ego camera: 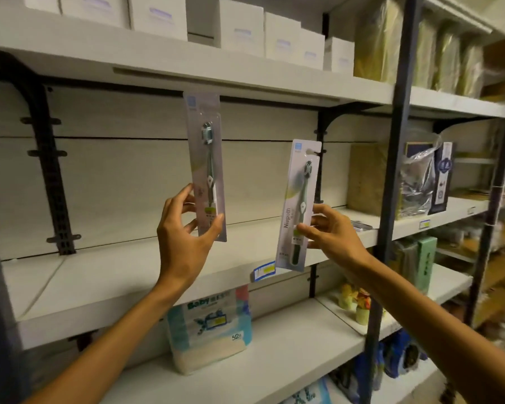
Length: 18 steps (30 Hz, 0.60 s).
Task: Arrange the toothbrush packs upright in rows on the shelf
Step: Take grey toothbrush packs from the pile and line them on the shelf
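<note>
the left hand point(184, 228) is pinching one toothbrush pack point(206, 167) at frame centre; the right hand point(330, 231) is pinching another pack point(298, 205) just right, both upright above the shelf point(105, 275). seemingly placing: next, standing them against the back panel.

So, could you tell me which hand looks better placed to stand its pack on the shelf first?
Probably the left hand: its pack is upright over bare shelf. The right hand holds its pack tilted, low across the front edge.
</note>
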Tool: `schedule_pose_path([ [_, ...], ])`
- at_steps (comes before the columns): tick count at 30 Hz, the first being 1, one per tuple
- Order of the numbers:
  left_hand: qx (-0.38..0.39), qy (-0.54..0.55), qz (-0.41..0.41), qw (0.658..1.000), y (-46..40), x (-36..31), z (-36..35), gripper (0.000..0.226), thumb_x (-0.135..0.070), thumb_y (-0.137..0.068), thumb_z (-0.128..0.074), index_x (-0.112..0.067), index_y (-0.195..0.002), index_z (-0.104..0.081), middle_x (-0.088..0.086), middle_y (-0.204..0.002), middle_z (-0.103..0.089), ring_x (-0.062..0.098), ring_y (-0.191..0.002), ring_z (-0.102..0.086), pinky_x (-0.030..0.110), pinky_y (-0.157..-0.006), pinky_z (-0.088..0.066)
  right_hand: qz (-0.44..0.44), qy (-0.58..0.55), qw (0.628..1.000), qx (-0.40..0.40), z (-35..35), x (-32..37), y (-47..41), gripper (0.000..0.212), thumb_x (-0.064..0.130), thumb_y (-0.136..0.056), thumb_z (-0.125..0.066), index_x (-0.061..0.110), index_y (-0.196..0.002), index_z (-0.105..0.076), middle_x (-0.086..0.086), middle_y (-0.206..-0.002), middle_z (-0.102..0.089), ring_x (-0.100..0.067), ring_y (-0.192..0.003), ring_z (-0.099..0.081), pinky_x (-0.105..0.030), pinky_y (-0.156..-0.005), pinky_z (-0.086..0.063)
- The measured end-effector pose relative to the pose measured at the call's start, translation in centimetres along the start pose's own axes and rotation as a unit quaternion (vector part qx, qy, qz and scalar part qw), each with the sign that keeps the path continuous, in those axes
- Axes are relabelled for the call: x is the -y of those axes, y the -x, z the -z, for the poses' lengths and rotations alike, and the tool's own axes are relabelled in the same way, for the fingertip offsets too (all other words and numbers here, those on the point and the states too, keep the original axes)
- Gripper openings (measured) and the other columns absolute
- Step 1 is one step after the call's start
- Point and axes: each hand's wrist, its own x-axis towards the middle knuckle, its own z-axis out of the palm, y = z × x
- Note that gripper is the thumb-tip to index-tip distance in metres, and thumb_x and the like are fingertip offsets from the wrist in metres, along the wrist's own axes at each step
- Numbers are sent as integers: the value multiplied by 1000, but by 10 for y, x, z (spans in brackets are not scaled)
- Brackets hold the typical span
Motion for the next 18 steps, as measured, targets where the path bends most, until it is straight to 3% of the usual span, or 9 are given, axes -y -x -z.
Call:
schedule_pose_path([
  [3,-2,11,-4,1000,-13,18,-35,66,-20,-75,-76,-13,-134,-46,2,-120,-51,3,-104,-55,10,-78,-52,-2,21,1000,-11,22,-12,-34,41,14,-86,-65,14,-125,-51,-6,-106,-68,-19,-97,-68,-40,-76,-60],
  [8,-11,22,-7,1000,-39,44,-80,65,-21,-75,-76,-14,-133,-46,-2,-119,-50,4,-105,-55,12,-79,-53,-8,30,999,-15,52,-24,-96,34,12,-88,-62,18,-119,-51,-1,-101,-67,-13,-88,-68,-23,-59,-58],
  [12,-12,23,-2,1000,-49,61,-106,65,-19,-75,-75,-16,-133,-46,-4,-118,-50,1,-105,-55,8,-78,-51,-32,53,998,-1,73,-41,-139,31,12,-89,-62,16,-119,-53,-6,-104,-66,-16,-91,-67,-26,-61,-57],
  [15,-6,15,3,1000,-51,71,-118,65,-19,-75,-75,-15,-133,-46,-4,-118,-50,-3,-104,-54,7,-77,-50,-61,64,996,19,87,-56,-164,30,9,-89,-62,12,-118,-54,-7,-102,-65,-16,-87,-66,-23,-55,-55],
  [18,0,2,6,1000,-51,79,-127,66,-21,-74,-75,-15,-133,-46,-4,-119,-50,1,-104,-55,8,-78,-50,-95,83,991,46,98,-75,-188,30,7,-88,-61,9,-117,-54,-10,-103,-65,-20,-90,-66,-26,-61,-56],
])
